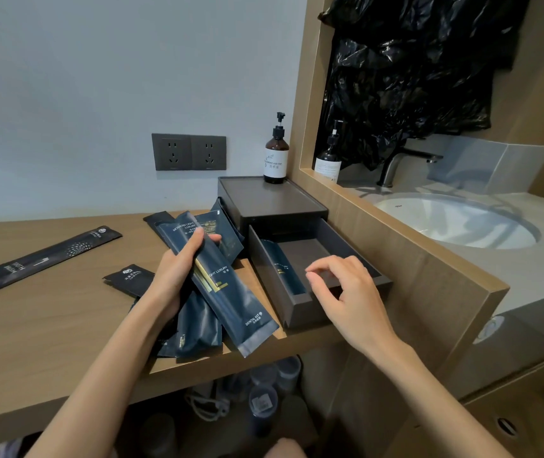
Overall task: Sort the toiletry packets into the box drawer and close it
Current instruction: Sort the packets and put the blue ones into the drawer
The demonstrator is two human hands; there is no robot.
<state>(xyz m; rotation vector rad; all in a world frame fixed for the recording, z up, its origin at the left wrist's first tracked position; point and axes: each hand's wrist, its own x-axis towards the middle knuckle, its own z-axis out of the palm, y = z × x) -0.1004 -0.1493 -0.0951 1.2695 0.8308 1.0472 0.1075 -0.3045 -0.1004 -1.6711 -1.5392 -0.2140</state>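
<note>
Dental packet (230, 292) inside curled left fingers (195, 242)

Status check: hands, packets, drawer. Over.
Left hand grips blue packets. Right hand empty, hovering over open drawer. One packet inside, along left wall. Long black packet, small black packet on counter; drawer unobstructed.
</note>
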